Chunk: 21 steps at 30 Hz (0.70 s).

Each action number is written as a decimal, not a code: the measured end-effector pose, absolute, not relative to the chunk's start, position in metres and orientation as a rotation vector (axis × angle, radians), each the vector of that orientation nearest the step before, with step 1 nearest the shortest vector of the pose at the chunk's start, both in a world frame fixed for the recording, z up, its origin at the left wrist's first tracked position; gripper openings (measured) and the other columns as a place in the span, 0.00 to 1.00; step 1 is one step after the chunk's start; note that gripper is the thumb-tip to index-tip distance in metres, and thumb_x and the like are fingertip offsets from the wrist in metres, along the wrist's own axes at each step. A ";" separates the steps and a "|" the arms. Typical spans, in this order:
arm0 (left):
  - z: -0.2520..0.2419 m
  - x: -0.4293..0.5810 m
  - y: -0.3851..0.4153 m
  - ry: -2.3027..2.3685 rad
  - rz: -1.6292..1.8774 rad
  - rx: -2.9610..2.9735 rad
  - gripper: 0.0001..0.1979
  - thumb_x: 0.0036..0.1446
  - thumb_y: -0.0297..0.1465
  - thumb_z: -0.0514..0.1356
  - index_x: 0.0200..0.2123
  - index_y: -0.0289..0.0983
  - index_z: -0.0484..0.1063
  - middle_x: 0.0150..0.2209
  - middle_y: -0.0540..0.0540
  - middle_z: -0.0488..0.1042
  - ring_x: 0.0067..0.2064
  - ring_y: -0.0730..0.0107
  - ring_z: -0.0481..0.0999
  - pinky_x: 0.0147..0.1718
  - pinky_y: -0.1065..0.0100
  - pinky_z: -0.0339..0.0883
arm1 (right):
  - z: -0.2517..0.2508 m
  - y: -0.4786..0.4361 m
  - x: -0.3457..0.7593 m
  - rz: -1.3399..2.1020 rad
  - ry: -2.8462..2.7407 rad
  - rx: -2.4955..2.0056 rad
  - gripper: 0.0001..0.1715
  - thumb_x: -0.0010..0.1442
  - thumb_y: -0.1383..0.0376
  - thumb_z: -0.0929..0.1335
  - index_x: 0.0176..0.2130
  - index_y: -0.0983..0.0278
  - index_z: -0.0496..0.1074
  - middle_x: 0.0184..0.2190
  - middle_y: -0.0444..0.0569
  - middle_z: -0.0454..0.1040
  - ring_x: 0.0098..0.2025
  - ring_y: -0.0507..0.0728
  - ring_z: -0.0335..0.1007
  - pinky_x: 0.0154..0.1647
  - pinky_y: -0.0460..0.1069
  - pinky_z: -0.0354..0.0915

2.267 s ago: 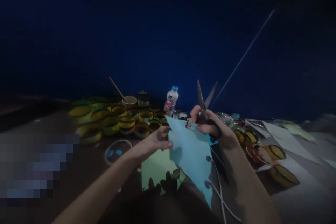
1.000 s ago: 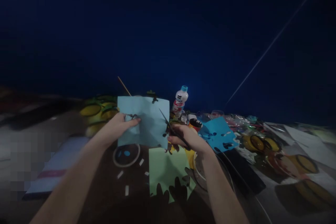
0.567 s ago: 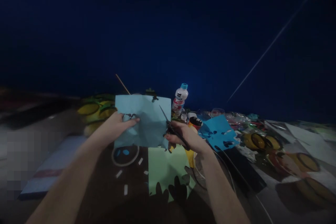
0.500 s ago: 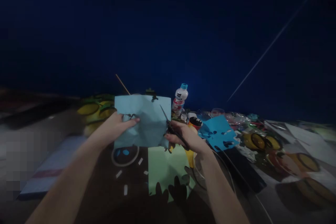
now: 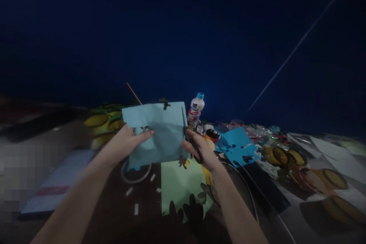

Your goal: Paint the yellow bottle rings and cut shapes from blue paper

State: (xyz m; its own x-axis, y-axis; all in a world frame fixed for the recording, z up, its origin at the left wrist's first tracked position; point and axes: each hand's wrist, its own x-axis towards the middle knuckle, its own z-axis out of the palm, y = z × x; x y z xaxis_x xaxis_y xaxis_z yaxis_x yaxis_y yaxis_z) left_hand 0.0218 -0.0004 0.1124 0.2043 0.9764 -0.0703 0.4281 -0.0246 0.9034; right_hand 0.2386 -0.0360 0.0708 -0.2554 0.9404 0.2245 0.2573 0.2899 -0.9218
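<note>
My left hand point(image 5: 131, 141) pinches a light blue sheet of paper point(image 5: 167, 133) at its left side, thumb across the front and the other fingers behind. Small cut-out holes show in the sheet near the thumb and at its top edge. In my right hand point(image 5: 203, 150) is a pair of dark scissors point(image 5: 195, 148), fingers closed around the handles. Their blades point up along the right edge of the sheet. Beneath the sheet lies a pale green paper point(image 5: 180, 183) with cut edges, in shadow.
A bottle with a blue cap point(image 5: 197, 108) stands behind. To the right lie a brighter blue cut paper point(image 5: 238, 146), a dark flat box point(image 5: 267, 187) and yellow tape rolls point(image 5: 280, 155). A white ring point(image 5: 134, 181) and paper scraps lie below; a bluish book point(image 5: 58, 185) is left.
The scissors have turned more upright, and their blades now lie along the sheet's right edge. The blue sheet has tilted slightly, its right side bending.
</note>
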 end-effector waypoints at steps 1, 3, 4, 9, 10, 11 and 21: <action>0.112 0.022 -0.001 1.344 0.801 1.600 0.20 0.48 0.42 0.59 0.43 0.38 0.70 0.41 0.43 0.76 0.39 0.57 0.76 0.33 0.64 0.72 | 0.071 -0.036 0.238 1.009 -1.693 -1.096 0.17 0.57 0.58 0.63 0.45 0.62 0.67 0.36 0.48 0.71 0.38 0.56 0.67 0.39 0.48 0.66; 0.111 0.023 -0.002 1.316 0.823 1.595 0.21 0.48 0.41 0.60 0.45 0.38 0.70 0.43 0.42 0.76 0.41 0.57 0.76 0.33 0.65 0.72 | 0.071 -0.036 0.237 1.004 -1.652 -1.134 0.16 0.57 0.56 0.63 0.42 0.62 0.68 0.35 0.49 0.70 0.39 0.57 0.66 0.39 0.48 0.65; 0.110 0.023 -0.002 1.310 0.828 1.591 0.22 0.47 0.40 0.60 0.45 0.38 0.70 0.44 0.42 0.75 0.41 0.57 0.76 0.33 0.66 0.72 | 0.070 -0.035 0.237 0.989 -1.643 -1.168 0.16 0.56 0.55 0.63 0.41 0.62 0.69 0.34 0.49 0.70 0.40 0.58 0.66 0.38 0.48 0.65; 0.109 0.023 -0.001 1.322 0.837 1.604 0.23 0.46 0.41 0.61 0.46 0.39 0.70 0.44 0.41 0.75 0.42 0.55 0.76 0.33 0.65 0.72 | 0.067 -0.034 0.238 0.956 -1.624 -1.217 0.19 0.56 0.53 0.63 0.41 0.63 0.68 0.38 0.50 0.70 0.43 0.59 0.64 0.40 0.49 0.64; 0.109 0.023 -0.001 1.320 0.842 1.607 0.23 0.46 0.41 0.61 0.45 0.38 0.70 0.44 0.41 0.75 0.42 0.55 0.75 0.33 0.65 0.72 | 0.066 -0.034 0.239 0.952 -1.623 -1.218 0.20 0.56 0.52 0.63 0.42 0.64 0.68 0.38 0.51 0.70 0.43 0.58 0.64 0.40 0.48 0.64; 0.109 0.023 -0.001 1.317 0.841 1.610 0.23 0.46 0.42 0.60 0.45 0.38 0.70 0.44 0.41 0.75 0.42 0.55 0.75 0.33 0.65 0.72 | 0.066 -0.034 0.239 0.946 -1.629 -1.225 0.21 0.56 0.52 0.63 0.42 0.64 0.68 0.38 0.51 0.70 0.42 0.58 0.64 0.39 0.48 0.64; 0.110 0.021 0.000 1.357 0.854 1.630 0.18 0.45 0.41 0.61 0.38 0.39 0.72 0.36 0.43 0.77 0.37 0.57 0.76 0.29 0.66 0.71 | 0.074 -0.038 0.240 0.932 -1.674 -1.302 0.17 0.55 0.51 0.64 0.33 0.63 0.66 0.25 0.45 0.63 0.26 0.52 0.62 0.24 0.45 0.61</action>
